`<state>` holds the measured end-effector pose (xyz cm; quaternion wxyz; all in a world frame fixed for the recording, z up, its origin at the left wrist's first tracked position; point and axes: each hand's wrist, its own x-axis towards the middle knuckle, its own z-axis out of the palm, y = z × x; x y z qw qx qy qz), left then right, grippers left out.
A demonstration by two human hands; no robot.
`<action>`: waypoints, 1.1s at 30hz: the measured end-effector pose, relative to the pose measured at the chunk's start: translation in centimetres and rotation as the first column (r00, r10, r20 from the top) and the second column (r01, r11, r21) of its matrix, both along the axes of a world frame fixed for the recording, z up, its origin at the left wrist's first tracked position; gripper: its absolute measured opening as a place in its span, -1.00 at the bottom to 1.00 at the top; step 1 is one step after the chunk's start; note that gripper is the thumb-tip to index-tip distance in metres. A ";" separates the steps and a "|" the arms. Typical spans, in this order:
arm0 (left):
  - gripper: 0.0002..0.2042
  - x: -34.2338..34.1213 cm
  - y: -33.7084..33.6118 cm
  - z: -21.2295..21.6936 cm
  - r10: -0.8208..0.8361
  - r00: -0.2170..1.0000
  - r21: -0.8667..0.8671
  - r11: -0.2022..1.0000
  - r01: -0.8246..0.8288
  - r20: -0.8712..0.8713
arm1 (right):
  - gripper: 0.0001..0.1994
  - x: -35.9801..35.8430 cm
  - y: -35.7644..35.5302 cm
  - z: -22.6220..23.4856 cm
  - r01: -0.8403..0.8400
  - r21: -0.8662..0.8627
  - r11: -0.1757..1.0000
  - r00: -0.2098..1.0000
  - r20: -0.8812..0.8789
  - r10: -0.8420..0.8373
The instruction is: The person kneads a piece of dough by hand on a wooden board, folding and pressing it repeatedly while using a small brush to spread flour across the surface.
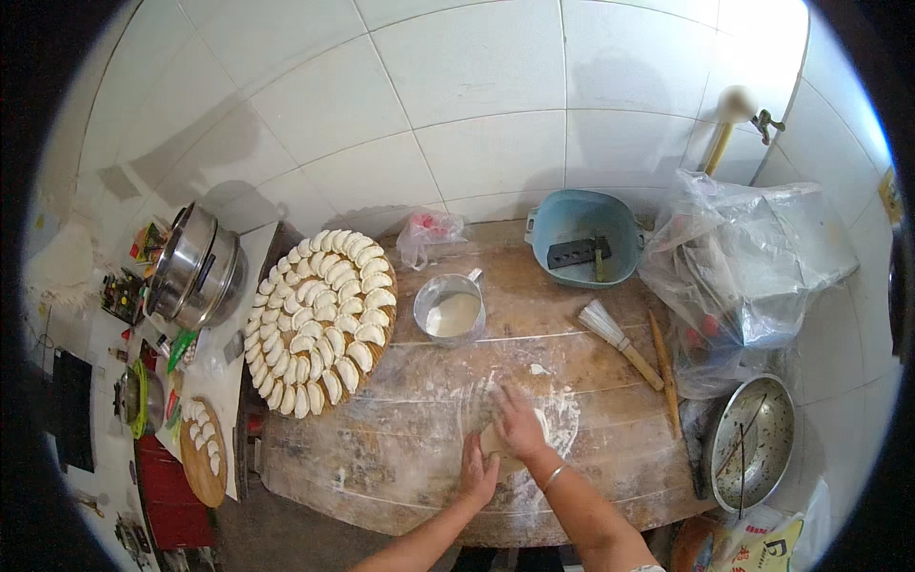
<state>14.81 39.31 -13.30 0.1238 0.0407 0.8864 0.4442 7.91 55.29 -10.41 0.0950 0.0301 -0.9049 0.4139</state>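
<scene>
A pale lump of dough (495, 444) lies on the flour-dusted wooden table (419, 381), partly hidden under my hands. My right hand (518, 424) rests over it with fingers stretched out, a bracelet on the wrist. At the near left edge of the dough, my left hand (479, 472) touches it, thumb and fingers apart. Loose flour (562, 424) is scattered around both hands. Farther back stands a metal cup with a handle (451, 329), holding a pale powder that looks like flour.
At the left, a round board holds rows of dumplings (315, 315). A rolling pin (664, 372) and whisk brush (620, 345) lie right. Behind are a blue-grey basin (583, 224) and plastic bag (429, 235). A metal bowl (753, 439) sits right; steamer pots (195, 272) stand left.
</scene>
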 end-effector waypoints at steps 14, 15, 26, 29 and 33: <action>-0.55 -7.1 3.8 8.2 0.033 0.949 0.347 0.926 -0.147 0.313 | -0.81 6.4 0.5 2.1 0.296 -0.561 0.773 0.911 0.410 -0.051; -0.56 -6.2 3.4 6.6 -0.055 0.962 0.365 0.930 -0.048 0.267 | -0.79 6.8 -0.3 1.8 0.404 -0.568 0.717 0.898 0.394 -0.194; -0.42 4.6 -3.8 2.9 -0.624 0.608 -0.139 0.745 0.652 -0.491 | -0.55 16.4 -6.2 -2.7 0.358 0.279 0.891 0.933 -0.083 -0.349; -0.46 -0.8 0.6 1.1 -0.553 0.664 -0.208 0.824 0.527 -0.504 | -0.52 11.6 -4.2 -3.0 0.379 0.255 0.890 0.922 -0.021 -0.387; -0.44 -6.8 5.0 3.1 -0.575 0.661 -0.318 0.818 0.479 -0.483 | -0.57 6.2 -0.3 -1.6 0.344 0.206 0.916 0.928 0.074 -0.365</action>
